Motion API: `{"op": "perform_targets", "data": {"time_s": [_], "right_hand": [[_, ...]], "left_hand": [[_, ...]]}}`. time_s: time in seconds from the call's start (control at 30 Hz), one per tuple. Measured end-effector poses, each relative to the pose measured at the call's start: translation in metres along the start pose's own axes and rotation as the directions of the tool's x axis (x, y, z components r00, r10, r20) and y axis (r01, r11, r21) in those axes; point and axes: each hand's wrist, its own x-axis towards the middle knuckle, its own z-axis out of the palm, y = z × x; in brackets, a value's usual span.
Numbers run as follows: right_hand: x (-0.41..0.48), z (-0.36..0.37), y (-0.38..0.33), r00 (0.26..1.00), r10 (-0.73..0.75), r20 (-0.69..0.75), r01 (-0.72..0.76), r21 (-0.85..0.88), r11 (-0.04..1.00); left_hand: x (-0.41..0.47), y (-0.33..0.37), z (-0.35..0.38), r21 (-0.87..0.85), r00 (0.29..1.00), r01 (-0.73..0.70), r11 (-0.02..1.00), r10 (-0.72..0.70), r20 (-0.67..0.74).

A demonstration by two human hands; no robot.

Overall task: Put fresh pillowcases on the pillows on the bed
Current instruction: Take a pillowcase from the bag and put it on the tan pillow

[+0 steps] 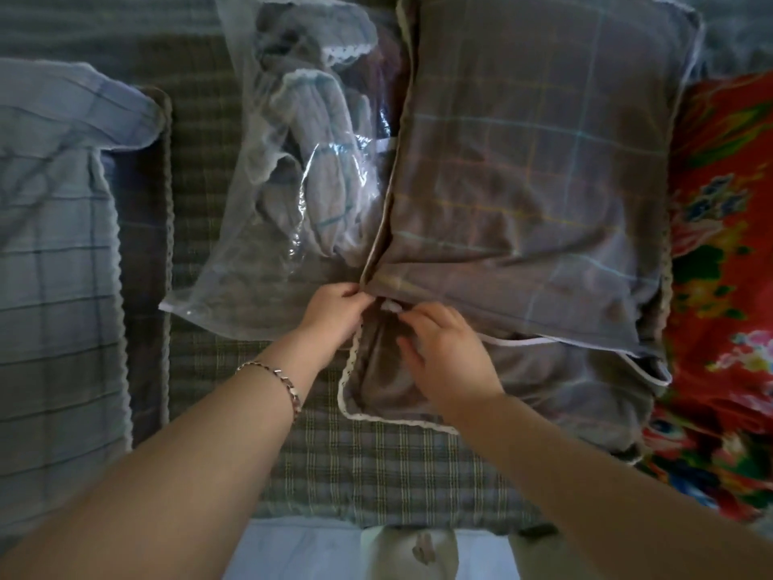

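Bracelet-wearing left hand (334,316) pinches the corner edge of the grey plaid pillowcase (523,182); right hand (443,349), fingers (418,315) curled, pinches a white tab (391,306) beside it. Plastic bag (251,228) of linens lies left of the fingers, red floral cloth (723,244) right.

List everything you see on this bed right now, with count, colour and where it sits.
pillowcase: one, grey plaid with pale lace trim, centre right
plastic bag: one, clear, left of the pillowcase
folded linen: a bundle, grey, inside the plastic bag
checked cloth: one, blue-grey, far left
floral fabric: one, red, far right
bed sheet: one, green-grey plaid, under everything
bracelet: one, silver, left wrist
left hand: one, pinches the pillowcase's near corner
right hand: one, fingers curled on the pillowcase's open edge
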Motion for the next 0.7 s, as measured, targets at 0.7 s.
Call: {"op": "perform_targets", "data": {"time_s": [0.7], "right_hand": [[0.020, -0.001, -0.012, 0.911, 0.412, 0.031, -0.411, 0.168, 0.896]], "left_hand": [[-0.022, 0.004, 0.004, 0.145, 0.957, -0.281, 0.949, 0.266, 0.113]]}}
